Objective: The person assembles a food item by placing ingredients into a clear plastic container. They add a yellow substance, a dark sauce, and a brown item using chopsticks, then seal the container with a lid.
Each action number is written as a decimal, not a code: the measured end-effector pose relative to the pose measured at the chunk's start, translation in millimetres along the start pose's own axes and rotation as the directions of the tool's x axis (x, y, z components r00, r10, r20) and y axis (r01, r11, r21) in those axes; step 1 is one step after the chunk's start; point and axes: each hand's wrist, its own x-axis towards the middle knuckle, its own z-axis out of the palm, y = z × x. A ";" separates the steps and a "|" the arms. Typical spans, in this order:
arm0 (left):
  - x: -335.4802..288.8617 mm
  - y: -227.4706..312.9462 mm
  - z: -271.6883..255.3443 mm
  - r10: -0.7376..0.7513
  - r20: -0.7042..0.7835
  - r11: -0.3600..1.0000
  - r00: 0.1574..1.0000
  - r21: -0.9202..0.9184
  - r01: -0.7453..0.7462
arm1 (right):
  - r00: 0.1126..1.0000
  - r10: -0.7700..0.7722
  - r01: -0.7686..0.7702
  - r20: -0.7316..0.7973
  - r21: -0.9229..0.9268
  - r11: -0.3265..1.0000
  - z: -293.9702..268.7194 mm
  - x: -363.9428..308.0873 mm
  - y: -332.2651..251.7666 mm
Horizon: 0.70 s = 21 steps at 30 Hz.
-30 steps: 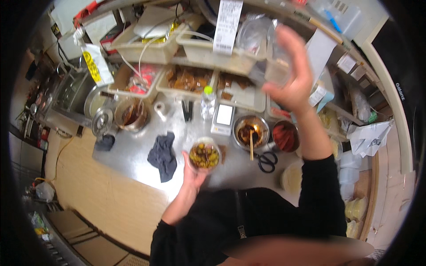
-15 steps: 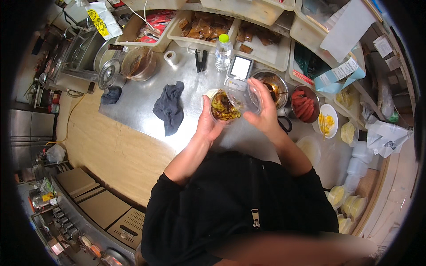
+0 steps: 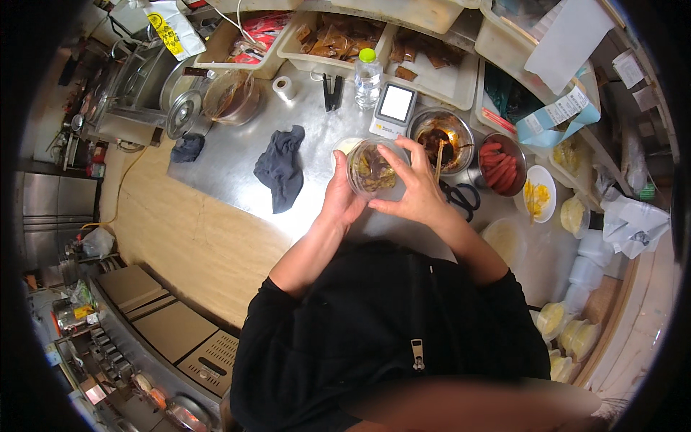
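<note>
In front of my chest I hold a round clear plastic container (image 3: pixel 374 171) with greenish-yellow and dark brown food inside. My left hand (image 3: pixel 341 196) wraps around its left side, thumb up along the wall. A clear lid (image 3: pixel 369 160) lies over its top, though whether it is fastened I cannot tell. On the lid's right edge, my right hand (image 3: pixel 419 191) grips with the thumb near the front and fingers across the top. A white scale (image 3: pixel 394 109) with a lit screen stands just beyond the container. Black-handled scissors (image 3: pixel 462 200) lie to the right of my right hand.
Rightward are a steel bowl of dark sauce (image 3: pixel 455 160), a bowl of red sausages (image 3: pixel 502 169) and a white bowl of yellow pieces (image 3: pixel 541 196). A bottle (image 3: pixel 368 83) stands behind. Left lies a dark cloth (image 3: pixel 279 171). Bins of brown packets (image 3: pixel 338 39) line the back.
The lid, tilted beside the container half a second ago, now lies over its top. My right hand has moved left and down with it. The view has shifted slightly.
</note>
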 end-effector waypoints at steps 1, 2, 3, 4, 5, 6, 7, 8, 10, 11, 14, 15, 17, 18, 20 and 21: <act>0.0 -0.5 0.5 -0.002 -0.005 1.000 1.000 0.009 0.002 | 1.000 0.004 -0.004 0.001 -0.001 1.000 0.1 -0.6 0.2; -0.5 -0.9 0.6 0.003 0.001 1.000 1.000 0.020 -0.003 | 1.000 0.008 -0.008 0.001 -0.003 1.000 0.2 -1.1 0.4; -1.0 -1.6 0.8 0.004 0.002 0.999 1.000 0.034 -0.004 | 1.000 0.004 -0.004 0.005 -0.008 1.000 0.1 -1.3 0.4; -1.4 -2.4 0.8 0.003 0.002 0.999 1.000 0.049 -0.003 | 1.000 0.000 0.000 0.008 -0.014 1.000 0.1 -1.5 0.1; -1.3 -3.6 0.9 0.005 -0.017 0.997 1.000 0.074 -0.004 | 1.000 -0.003 0.003 0.008 -0.020 1.000 -0.2 -1.6 -0.3; -0.8 -5.5 1.0 0.008 -0.036 0.995 0.999 0.099 -0.005 | 1.000 0.016 -0.015 0.015 -0.011 1.000 -0.4 -1.6 -0.9; -0.9 -7.1 0.5 0.013 -0.034 0.993 0.999 0.114 -0.009 | 0.999 0.035 -0.035 0.020 -0.001 0.999 -0.7 -1.7 -1.7; -0.4 -7.5 -0.5 0.021 -0.027 0.990 0.999 0.137 -0.017 | 0.998 0.054 -0.054 0.025 0.009 0.998 -1.3 -1.6 -2.4; 0.8 -7.7 -2.4 0.039 0.034 0.986 0.999 0.162 -0.044 | 0.994 0.102 -0.104 0.041 0.054 0.993 -2.6 -1.2 -3.2; -0.2 -7.8 -3.6 0.043 0.120 0.993 0.992 0.103 -0.055 | 0.990 0.131 -0.135 0.051 0.075 0.988 -3.4 -1.0 -3.0; -4.3 -8.2 -4.9 0.067 0.246 0.991 0.967 0.092 -0.092 | 0.987 0.140 -0.147 0.073 0.091 0.985 -4.7 -1.8 0.2; -5.0 -8.1 -4.8 0.079 0.207 0.971 0.975 0.204 -0.122 | 0.983 0.158 -0.165 0.096 0.067 0.984 -3.8 -2.8 1.9; -5.4 -7.8 -4.8 0.062 0.155 0.968 0.986 0.233 -0.097 | 0.980 0.161 -0.164 0.118 0.018 0.986 -1.0 -6.3 7.0; -4.7 -7.1 -5.2 0.029 0.143 0.987 0.989 0.150 -0.050 | 0.983 0.162 -0.174 0.087 0.150 0.973 0.5 -7.4 11.7; -4.1 -7.2 -7.7 -0.015 0.151 1.000 0.988 0.030 0.011 | 0.992 0.123 -0.100 -0.027 0.415 0.904 6.2 -11.0 20.6; -4.2 -8.0 -9.5 -0.023 0.170 1.000 0.985 -0.006 0.024 | 0.979 0.201 -0.159 -0.036 0.487 0.859 10.2 -14.4 23.4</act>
